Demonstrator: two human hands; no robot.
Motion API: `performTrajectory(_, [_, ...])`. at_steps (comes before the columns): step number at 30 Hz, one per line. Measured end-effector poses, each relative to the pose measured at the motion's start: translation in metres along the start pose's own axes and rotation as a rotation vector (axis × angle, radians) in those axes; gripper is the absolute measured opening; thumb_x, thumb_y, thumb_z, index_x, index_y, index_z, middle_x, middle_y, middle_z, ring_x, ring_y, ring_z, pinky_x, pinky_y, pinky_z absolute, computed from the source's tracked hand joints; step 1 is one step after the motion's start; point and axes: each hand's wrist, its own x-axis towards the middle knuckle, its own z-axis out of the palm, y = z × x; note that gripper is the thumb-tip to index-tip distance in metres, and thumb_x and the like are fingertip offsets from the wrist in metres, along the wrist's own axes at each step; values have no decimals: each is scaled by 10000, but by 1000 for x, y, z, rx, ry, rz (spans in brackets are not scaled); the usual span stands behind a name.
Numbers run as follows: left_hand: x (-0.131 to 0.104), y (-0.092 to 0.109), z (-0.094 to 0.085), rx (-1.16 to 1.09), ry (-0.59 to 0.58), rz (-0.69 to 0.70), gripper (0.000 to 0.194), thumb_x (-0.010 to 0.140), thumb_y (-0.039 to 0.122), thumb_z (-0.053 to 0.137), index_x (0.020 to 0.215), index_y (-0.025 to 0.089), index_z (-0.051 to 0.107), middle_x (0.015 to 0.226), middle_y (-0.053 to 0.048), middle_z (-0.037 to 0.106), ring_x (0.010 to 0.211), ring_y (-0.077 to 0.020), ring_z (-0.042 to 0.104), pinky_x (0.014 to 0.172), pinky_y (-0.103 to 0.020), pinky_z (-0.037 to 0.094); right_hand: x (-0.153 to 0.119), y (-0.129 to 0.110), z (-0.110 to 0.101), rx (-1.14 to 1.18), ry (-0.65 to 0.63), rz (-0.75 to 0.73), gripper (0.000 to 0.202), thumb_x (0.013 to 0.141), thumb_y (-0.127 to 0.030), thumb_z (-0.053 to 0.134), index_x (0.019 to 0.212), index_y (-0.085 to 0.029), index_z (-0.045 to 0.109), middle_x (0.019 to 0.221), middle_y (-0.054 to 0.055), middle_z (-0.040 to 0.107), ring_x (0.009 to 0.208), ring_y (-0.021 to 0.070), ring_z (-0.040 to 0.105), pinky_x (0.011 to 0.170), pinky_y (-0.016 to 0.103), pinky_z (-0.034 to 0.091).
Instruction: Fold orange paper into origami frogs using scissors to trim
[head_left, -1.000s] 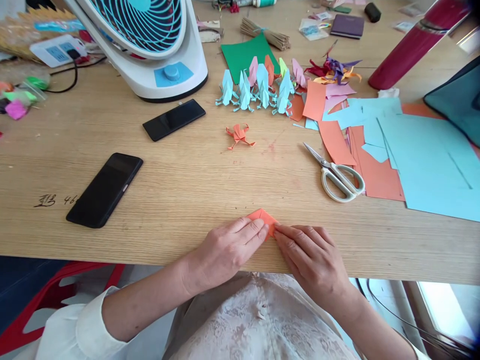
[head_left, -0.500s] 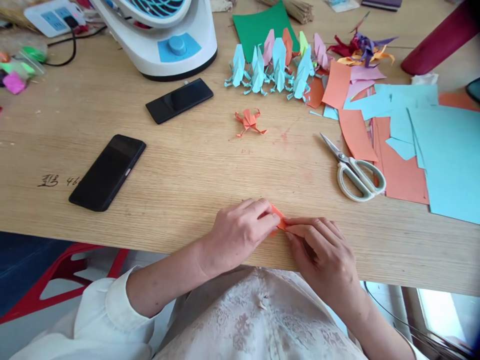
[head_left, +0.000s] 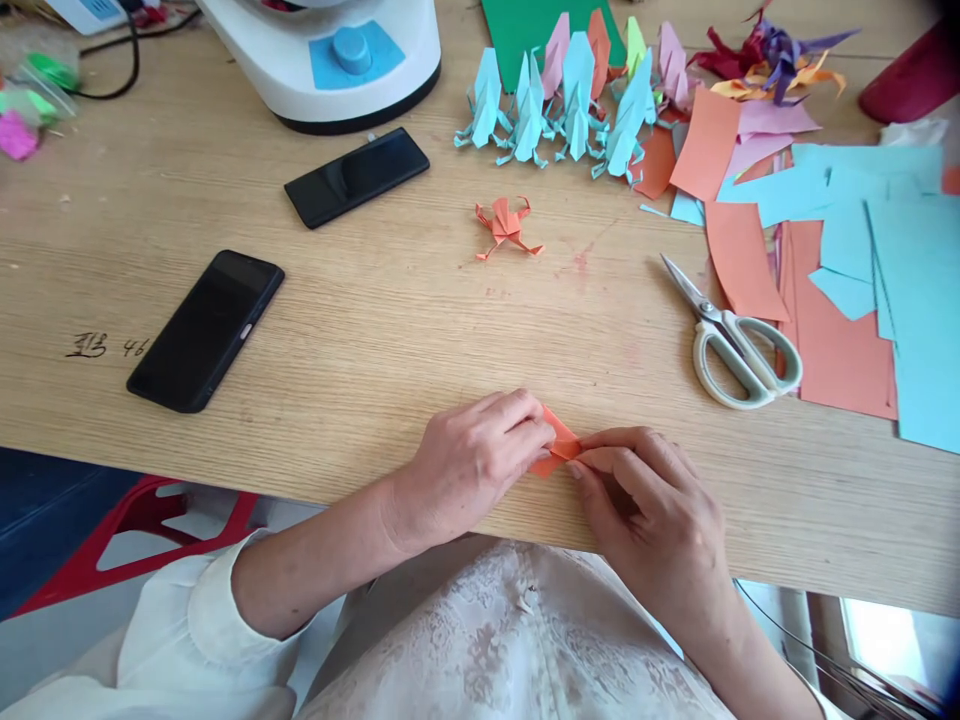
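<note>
A small folded piece of orange paper lies between my hands near the table's front edge. My left hand is closed on its left part, the fingers covering some of it. With thumb and fingertips, my right hand pinches the paper's right corner. Beyond them on the wooden table stands an orange folded figure with thin legs. Scissors with pale handles lie to the right, their blades pointing away and to the left.
Two black phones lie at the left, near a white fan base. Several folded blue figures stand at the back. Orange and blue sheets cover the right side, near a dark red cylinder.
The view has shifted a little, moving the far objects up and the right-hand ones outward. More of the orange paper shows between my hands, which both still hold it.
</note>
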Motion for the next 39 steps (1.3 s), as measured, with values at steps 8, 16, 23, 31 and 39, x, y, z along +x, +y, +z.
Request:
performTrajectory(8, [3, 0, -1, -60, -17, -69, 218, 1011, 172, 472, 870, 158, 638, 959, -35, 595, 794, -110, 583, 679, -249, 473, 3, 1, -3, 41, -20, 108, 104, 938, -187, 610, 837, -207, 624, 916, 40, 625, 774, 160, 593, 705, 339, 471])
performTrajectory(16, [5, 3, -1, -106, -20, -86, 130, 995, 144, 494, 910, 148, 592, 996, -53, 569, 862, -125, 586, 774, -265, 536, 9, 0, -2, -27, 10, 152, 103, 938, -186, 600, 838, -209, 595, 923, 53, 584, 738, 151, 569, 606, 296, 480])
performTrajectory(23, [7, 4, -2, -96, -47, -86, 120, 1010, 155, 486, 925, 140, 568, 979, -38, 549, 888, -118, 584, 788, -240, 541, 10, 0, -1, -54, -7, 163, 104, 937, -182, 593, 838, -210, 573, 939, 61, 560, 710, 145, 557, 583, 290, 492])
performTrajectory(31, [9, 7, -4, -50, -68, -134, 155, 1013, 191, 449, 904, 178, 558, 995, -37, 541, 805, -124, 558, 715, -281, 522, 10, 3, 0, -53, -17, 163, 112, 941, -201, 595, 834, -211, 564, 931, 58, 572, 723, 152, 574, 609, 300, 506])
performTrajectory(39, [12, 10, 1, 39, -25, -88, 135, 968, 116, 474, 863, 141, 556, 958, -64, 550, 857, -153, 578, 734, -288, 536, 12, 1, -1, -54, -16, 165, 129, 940, -182, 592, 824, -215, 545, 904, 48, 559, 712, 149, 563, 618, 305, 507])
